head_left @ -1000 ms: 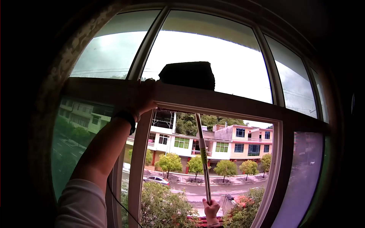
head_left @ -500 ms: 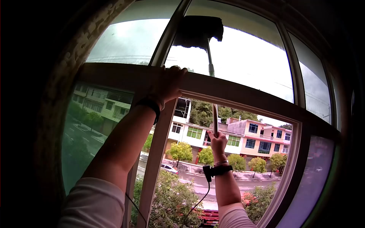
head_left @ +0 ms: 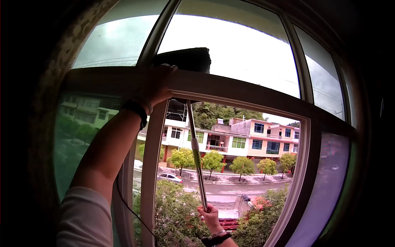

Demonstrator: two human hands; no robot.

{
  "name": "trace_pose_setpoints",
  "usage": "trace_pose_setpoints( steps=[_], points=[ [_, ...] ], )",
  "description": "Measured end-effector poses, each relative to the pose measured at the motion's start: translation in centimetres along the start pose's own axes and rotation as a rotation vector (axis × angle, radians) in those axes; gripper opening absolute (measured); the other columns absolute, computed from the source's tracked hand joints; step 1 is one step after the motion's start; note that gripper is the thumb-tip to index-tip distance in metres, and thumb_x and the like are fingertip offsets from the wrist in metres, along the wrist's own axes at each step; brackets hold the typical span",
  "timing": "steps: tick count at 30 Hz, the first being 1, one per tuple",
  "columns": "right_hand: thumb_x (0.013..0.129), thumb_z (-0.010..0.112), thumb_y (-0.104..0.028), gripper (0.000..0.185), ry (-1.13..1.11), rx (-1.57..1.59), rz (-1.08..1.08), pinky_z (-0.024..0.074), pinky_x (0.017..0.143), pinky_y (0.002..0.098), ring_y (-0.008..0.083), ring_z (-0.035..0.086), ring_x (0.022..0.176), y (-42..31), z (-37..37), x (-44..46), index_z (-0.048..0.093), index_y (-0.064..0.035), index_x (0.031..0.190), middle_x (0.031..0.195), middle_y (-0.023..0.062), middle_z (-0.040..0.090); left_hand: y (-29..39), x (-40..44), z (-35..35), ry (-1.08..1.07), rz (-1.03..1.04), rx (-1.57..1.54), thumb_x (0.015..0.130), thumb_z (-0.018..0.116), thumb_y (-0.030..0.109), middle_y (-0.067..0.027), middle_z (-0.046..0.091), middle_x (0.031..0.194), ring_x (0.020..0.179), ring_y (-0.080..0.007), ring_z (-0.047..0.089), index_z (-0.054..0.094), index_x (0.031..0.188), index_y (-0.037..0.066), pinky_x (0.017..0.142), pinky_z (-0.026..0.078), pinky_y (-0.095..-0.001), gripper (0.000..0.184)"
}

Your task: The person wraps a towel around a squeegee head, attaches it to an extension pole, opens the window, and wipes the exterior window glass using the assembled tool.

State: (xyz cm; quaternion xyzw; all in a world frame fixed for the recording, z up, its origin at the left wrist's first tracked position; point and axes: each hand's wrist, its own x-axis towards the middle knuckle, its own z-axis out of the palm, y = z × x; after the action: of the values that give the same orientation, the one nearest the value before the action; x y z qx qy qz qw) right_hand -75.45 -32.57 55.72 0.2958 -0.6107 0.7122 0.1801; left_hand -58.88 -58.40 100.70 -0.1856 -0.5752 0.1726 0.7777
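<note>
My left hand (head_left: 158, 82) is closed over the horizontal bar of the window frame (head_left: 230, 87), its fingers hooked on the top edge. My right hand (head_left: 212, 216) reaches out through the opening below and is wrapped round the lower end of a mop's metal pole. The mop (head_left: 196, 158) slants up to the left, and the frame bar hides its upper end. Its dark, wide head (head_left: 191, 59) shows behind the upper pane (head_left: 247, 53), low down and partly covered by the bar and my left hand.
A thin cable (head_left: 131, 206) hangs by my left arm. Side panes (head_left: 88, 123) flank the opening. Outside and below are bushes (head_left: 177, 214), a road (head_left: 230, 187) with a parked car (head_left: 170, 178), several trees and buildings (head_left: 255, 136).
My right hand has moved down and left, pulling the mop down; its head has dropped from high on the upper pane to the bar. The view has shifted. My left hand stays on the bar.
</note>
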Motion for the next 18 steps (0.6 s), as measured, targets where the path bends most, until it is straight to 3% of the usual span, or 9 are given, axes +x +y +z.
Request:
trace_pose_setpoints(
  steps=[1, 2, 6, 10, 15, 18],
  points=[
    [0.082, 0.073, -0.01, 0.019, -0.104, 0.233, 0.066, 0.0405, 0.045, 0.0231, 0.005, 0.052, 0.054, -0.7, 1.5, 0.7, 0.056, -0.0057, 0.073, 0.064, -0.0027, 0.058, -0.2, -0.1, 0.0, -0.043, -0.023, -0.036, 0.064, 0.077, 0.022, -0.0131, 0.053, 0.109, 0.107, -0.0311, 0.052, 0.049, 0.118, 0.005, 0.088, 0.043, -0.0437, 0.063],
    [0.084, 0.069, -0.005, 0.012, -0.208, 0.24, 0.099, 0.0438, 0.048, 0.0194, 0.0041, 0.056, 0.059, -1.0, 2.5, 1.2, 0.057, -0.0051, 0.084, 0.072, -0.0036, 0.06, -0.3, 0.1, 0.1, -0.088, -0.045, -0.073, 0.063, 0.078, 0.02, -0.0138, 0.053, 0.113, 0.11, -0.0314, 0.05, 0.047, 0.122, 0.003, 0.091, 0.042, -0.0438, 0.068],
    [0.082, 0.071, -0.006, 0.012, -0.244, 0.275, 0.051, 0.0445, 0.052, 0.0197, 0.0062, 0.056, 0.059, -0.6, 8.1, 4.2, 0.058, -0.0062, 0.081, 0.07, -0.0009, 0.061, -1.2, -0.5, 1.4, -0.08, -0.029, -0.08, 0.062, 0.079, 0.018, -0.0155, 0.053, 0.114, 0.113, -0.0321, 0.049, 0.045, 0.124, -0.001, 0.093, 0.044, -0.0388, 0.073],
    [0.081, 0.072, -0.006, 0.014, -0.324, 0.349, 0.025, 0.0428, 0.051, 0.0197, 0.0066, 0.054, 0.056, -2.2, 12.9, 6.1, 0.058, -0.007, 0.078, 0.065, -0.0014, 0.059, -1.2, -0.1, 1.3, -0.148, -0.05, -0.096, 0.062, 0.08, 0.023, -0.0144, 0.053, 0.114, 0.113, -0.0308, 0.049, 0.045, 0.125, 0.002, 0.097, 0.04, -0.0468, 0.075],
    [0.082, 0.07, -0.009, 0.021, -0.353, 0.373, 0.09, 0.0291, 0.041, 0.0206, 0.0032, 0.041, 0.046, -4.2, 16.8, 9.7, 0.054, -0.009, 0.07, 0.057, -0.0055, 0.047, -0.6, -0.4, 1.1, -0.123, -0.075, 0.041, 0.061, 0.08, 0.028, -0.0119, 0.051, 0.117, 0.117, -0.0293, 0.047, 0.043, 0.128, 0.007, 0.102, 0.031, -0.059, 0.08],
    [0.084, 0.07, -0.011, 0.026, -0.255, 0.207, -0.044, 0.0249, 0.039, 0.0209, 0.002, 0.037, 0.044, -3.0, 17.7, 12.0, 0.052, -0.0108, 0.064, 0.053, -0.0073, 0.043, -1.1, -0.4, 1.4, -0.19, -0.093, 0.075, 0.061, 0.079, 0.029, -0.0118, 0.05, 0.119, 0.119, -0.0293, 0.045, 0.042, 0.13, 0.008, 0.104, 0.028, -0.06, 0.08]
  ],
)
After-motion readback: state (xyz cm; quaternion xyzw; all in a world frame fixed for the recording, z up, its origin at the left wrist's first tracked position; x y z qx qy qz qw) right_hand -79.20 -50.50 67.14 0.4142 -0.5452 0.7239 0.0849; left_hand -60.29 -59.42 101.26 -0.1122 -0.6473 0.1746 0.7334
